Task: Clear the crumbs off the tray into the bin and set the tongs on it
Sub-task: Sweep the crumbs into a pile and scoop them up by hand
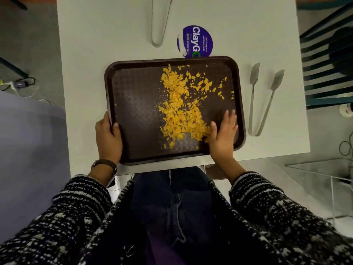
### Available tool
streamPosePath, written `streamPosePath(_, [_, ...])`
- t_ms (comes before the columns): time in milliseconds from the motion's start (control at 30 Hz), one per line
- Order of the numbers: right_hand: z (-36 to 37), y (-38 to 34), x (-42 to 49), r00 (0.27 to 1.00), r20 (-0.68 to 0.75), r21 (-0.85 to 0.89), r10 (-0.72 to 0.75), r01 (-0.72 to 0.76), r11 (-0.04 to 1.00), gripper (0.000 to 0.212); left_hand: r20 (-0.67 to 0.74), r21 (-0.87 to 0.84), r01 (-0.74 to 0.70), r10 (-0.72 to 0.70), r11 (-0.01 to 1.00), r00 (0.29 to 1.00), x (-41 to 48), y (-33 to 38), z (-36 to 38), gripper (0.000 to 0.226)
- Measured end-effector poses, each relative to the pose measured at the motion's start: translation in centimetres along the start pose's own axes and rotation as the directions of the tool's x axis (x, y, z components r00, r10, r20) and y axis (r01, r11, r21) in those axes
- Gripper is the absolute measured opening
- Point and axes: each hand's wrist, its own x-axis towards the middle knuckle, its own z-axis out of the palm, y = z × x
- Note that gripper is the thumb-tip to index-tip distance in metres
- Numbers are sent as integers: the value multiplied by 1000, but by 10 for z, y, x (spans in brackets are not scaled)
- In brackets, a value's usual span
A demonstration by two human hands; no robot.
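Note:
A dark brown tray (133, 104) lies on the white table, its near edge jutting over the table's front. Yellow crumbs (179, 104) are strewn across its middle and right half. My left hand (108, 137) grips the tray's near-left rim, thumb inside the lip. Flat on the tray's near-right part rests my right hand (222, 136), fingers apart, its thumb side touching the crumb pile. Silver tongs (264, 98) lie on the table right of the tray, tips pointing away. The bin is not in view.
A second pair of tongs (159, 20) lies at the table's far middle. A purple round sticker (197, 42) sits just beyond the tray. A slatted dark chair (328, 69) stands at the right; cables lie on the floor at the left.

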Motion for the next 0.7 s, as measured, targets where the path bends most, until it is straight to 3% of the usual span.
streamPosePath(67, [5,15,2,991,1,-27,137,-137,990,69,-64,49,-12,15,999,998,-6,2,7,47])
streamPosePath(200, [33,-6,0,985,20,-126,169,-165,978,83,-132,109,-19,34,994,991,-4,-1,14,46])
streamPosePath(333, [53,-43,-2,994,107,103,6,-18,995,87,-141,126,-42,60,991,988,-6,-4,17,47])
streamPosePath(467, [40,-43,4,981,102,344,-167,123,931,75,-139,115,-22,38,993,990,-5,-3,18,47])
streamPosePath(533, [27,-20,14,985,23,303,-174,159,940,64,-152,117,-19,37,993,988,-6,-2,18,47])
streamPosePath(600, [13,8,28,996,-28,241,-84,88,966,63,-168,128,-31,53,991,984,-6,-2,18,47])
streamPosePath(700, [10,22,39,1000,-12,156,-17,19,988,65,-186,155,-44,73,987,980,-5,-4,19,47])
